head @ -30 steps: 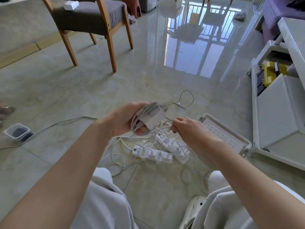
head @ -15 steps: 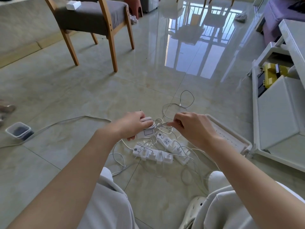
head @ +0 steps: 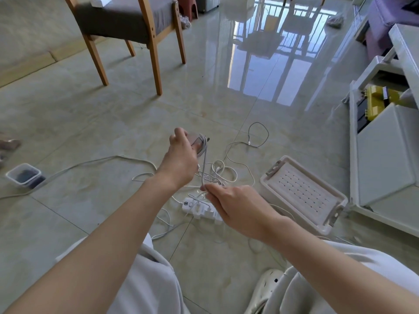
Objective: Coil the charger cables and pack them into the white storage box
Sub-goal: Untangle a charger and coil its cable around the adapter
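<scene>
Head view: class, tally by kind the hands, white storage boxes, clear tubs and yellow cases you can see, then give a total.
Hands: 2, the left hand gripping the charger, the right hand pinching its cable
White storage box: 1
Clear tub: 1
Yellow case: 1
Total: 5

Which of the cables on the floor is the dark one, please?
The thin cable looped farthest away, beyond the white tangle; all the others are pale.

Glossy tiled floor [head: 90,114], wooden chair [head: 127,21], window glare.
</scene>
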